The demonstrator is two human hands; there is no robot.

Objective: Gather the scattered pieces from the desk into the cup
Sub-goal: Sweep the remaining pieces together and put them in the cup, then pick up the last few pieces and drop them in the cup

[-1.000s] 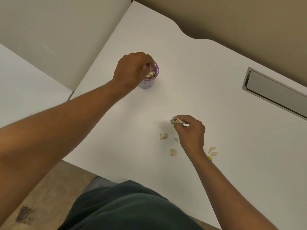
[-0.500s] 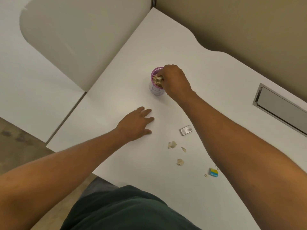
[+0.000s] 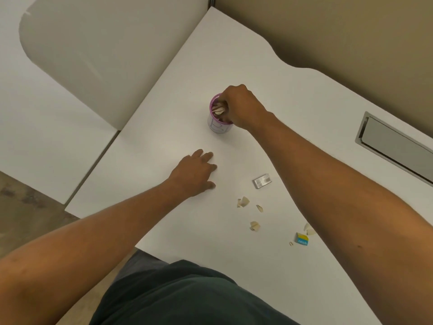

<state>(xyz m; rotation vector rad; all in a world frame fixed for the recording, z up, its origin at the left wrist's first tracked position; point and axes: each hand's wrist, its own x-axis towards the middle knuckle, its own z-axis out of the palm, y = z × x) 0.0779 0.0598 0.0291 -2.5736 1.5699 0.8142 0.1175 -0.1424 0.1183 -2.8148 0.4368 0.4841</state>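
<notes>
Right hand (image 3: 239, 106), over at the scattered pieces (image 3: 243, 202) a second ago, is now dipping bunched fingers into the cup (image 3: 219, 127) (grip contents hidden, cannot tell). Left hand (image 3: 194, 175), having left the cup, is resting flat and empty on the desk (image 3: 164, 141). Several pieces are still waiting.

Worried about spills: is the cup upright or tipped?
Upright. The cup stands on its base on the desk, mouth up, pale pieces showing inside.
</notes>
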